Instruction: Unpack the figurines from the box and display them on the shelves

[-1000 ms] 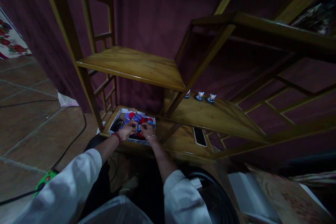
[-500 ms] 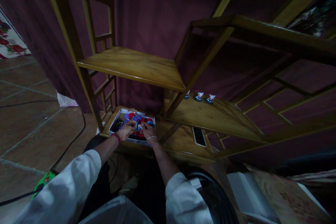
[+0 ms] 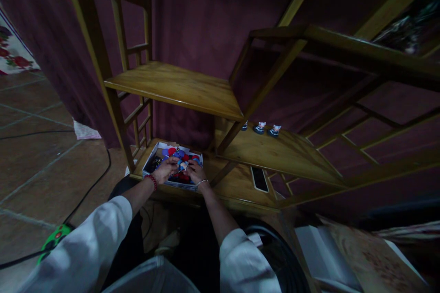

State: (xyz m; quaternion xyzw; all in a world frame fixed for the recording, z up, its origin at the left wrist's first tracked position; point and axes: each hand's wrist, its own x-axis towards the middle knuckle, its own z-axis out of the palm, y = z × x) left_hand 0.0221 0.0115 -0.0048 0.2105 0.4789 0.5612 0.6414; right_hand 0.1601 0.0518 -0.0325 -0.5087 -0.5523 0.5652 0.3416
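Note:
A shallow white cardboard box (image 3: 148, 163) on the lowest shelf holds red, blue and dark small pieces. Over it, my left hand (image 3: 165, 170), with a red bead bracelet at the wrist, pinches a small light-blue and white figurine (image 3: 183, 165). My right hand (image 3: 195, 172), wearing a silver bracelet, closes its fingertips on the figurine's other side. The figurine's details are too small to make out, and the fingers hide part of it.
A wooden shelf board (image 3: 172, 87) overhangs the box. Small figurines (image 3: 260, 127) stand on the shelf to the right. A phone (image 3: 260, 179) lies on the lowest shelf. A green power strip (image 3: 55, 240) and black cables are on the floor at left; an open white box (image 3: 323, 256) is at right.
My right hand has shifted slightly right and turned a little, and more of the figurine shows between the hands. My left hand stays nearly in place.

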